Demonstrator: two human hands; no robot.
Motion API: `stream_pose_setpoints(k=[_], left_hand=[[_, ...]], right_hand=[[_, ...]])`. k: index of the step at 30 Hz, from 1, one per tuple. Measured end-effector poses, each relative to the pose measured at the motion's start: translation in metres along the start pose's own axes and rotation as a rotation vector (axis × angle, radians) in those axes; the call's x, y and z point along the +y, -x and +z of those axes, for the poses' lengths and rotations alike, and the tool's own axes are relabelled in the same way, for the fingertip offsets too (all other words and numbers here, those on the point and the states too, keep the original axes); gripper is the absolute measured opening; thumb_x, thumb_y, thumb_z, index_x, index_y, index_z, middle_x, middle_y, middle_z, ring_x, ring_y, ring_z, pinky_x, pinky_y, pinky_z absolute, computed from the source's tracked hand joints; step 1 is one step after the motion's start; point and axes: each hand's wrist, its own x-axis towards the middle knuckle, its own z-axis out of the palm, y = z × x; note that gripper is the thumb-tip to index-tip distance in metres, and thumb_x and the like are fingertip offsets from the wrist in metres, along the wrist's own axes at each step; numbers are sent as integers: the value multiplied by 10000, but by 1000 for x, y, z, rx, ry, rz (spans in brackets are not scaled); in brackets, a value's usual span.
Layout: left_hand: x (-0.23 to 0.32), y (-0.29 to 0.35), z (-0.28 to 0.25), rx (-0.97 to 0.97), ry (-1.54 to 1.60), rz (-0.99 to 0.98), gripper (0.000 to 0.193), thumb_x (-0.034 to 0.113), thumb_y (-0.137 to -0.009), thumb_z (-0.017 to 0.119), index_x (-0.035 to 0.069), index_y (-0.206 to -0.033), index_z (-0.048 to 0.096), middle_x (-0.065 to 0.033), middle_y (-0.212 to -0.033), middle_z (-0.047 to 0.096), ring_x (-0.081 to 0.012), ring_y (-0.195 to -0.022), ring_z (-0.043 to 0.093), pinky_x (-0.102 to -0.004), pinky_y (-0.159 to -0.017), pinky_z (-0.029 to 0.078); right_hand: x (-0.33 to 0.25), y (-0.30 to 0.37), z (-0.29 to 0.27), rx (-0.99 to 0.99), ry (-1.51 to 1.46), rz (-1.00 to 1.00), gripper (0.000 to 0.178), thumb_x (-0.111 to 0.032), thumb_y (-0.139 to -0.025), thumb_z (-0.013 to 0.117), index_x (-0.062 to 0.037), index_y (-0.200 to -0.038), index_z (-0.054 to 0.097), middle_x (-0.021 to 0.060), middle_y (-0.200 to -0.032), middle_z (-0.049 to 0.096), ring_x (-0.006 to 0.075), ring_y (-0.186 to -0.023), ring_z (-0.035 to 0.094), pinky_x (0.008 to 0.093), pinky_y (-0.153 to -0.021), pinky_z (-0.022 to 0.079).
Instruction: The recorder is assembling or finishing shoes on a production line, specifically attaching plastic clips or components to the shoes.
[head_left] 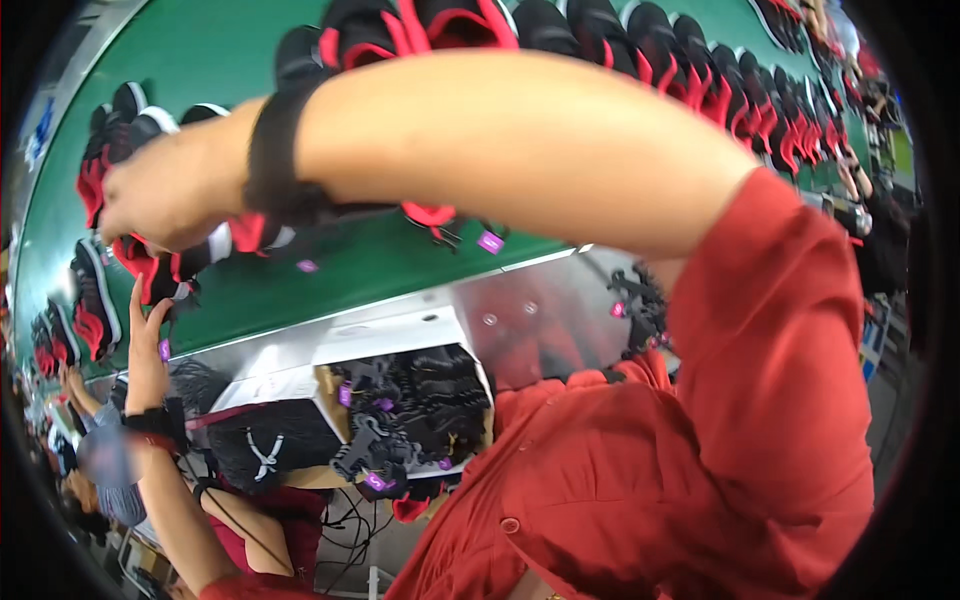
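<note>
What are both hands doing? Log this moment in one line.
right hand: over black-and-red shoe, grip unclear | left hand: beside same shoe | green table: shoes | white box: black bundles

A long green bench [230, 50] with a pale metal rim along its near edge carries many black-and-red shoes [655, 45]. They form a dense row stretching toward the right end. Toward the left end, more shoes [93, 300] stand in looser groups, and a small purple tag [308, 266] lies close to the near edge.
</note>
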Motion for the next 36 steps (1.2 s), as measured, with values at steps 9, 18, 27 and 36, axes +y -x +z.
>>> stream_pose_setpoints(k=[9,18,27,36], left_hand=[[-15,6,5,-390,-482,12,644,-131,-770,417,132,-1356,472,-173,-1471,359,-351,-1275,453,-393,-997,427],[228,-127,28,284,164,197,684,-25,-697,722,90,-1327,482,-134,-1371,470,-292,-1021,593,-338,-861,496],[221,-115,74,266,-14,388,205,82,-727,603,103,-931,598,-86,-1000,595,-236,-782,605,-332,-607,528],[220,-114,70,195,11,355,238,66,-713,587,86,-949,568,-127,-1025,578,-248,-755,578,-323,-597,528]], right_hand=[[-36,324,-66,75,47,456,120,-164,-834,606,-44,-841,608,123,-785,594,329,-747,603,419,-664,491],[-31,275,-60,459,190,556,557,-25,-727,717,-94,-1246,526,106,-1182,555,314,-970,613,361,-739,537],[2,261,-28,297,256,405,323,-16,-715,625,-51,-1024,538,109,-1026,543,291,-815,600,378,-648,506],[4,263,-18,302,225,434,320,3,-672,616,-70,-976,550,125,-1015,536,272,-737,554,355,-614,486]])
